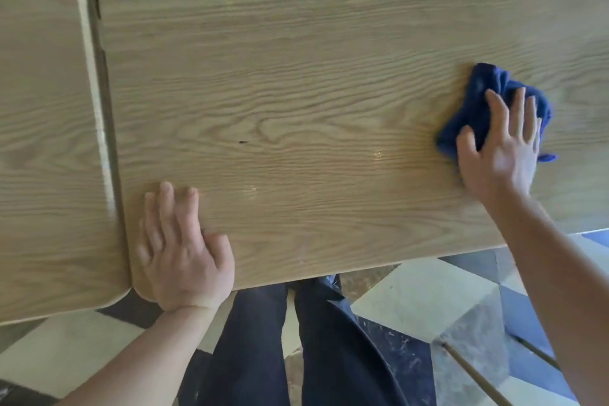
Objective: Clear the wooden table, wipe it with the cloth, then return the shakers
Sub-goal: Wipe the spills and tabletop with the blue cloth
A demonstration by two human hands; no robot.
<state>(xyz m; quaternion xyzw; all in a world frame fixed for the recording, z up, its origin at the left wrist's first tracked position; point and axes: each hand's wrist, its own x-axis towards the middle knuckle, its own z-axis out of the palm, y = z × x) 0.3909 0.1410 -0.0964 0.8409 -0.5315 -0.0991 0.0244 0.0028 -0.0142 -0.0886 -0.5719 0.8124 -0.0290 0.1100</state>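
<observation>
Right hand [504, 148] flat, fingers spread, pressing blue cloth [474, 102] on cleared wooden table [296, 92]; left hand [181, 250] flat, bracing; wiping underway, shakers unreturned.

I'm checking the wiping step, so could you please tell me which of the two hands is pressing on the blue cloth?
The right hand, fingers spread over the crumpled blue cloth. The left hand lies flat on bare wooden table.
</observation>
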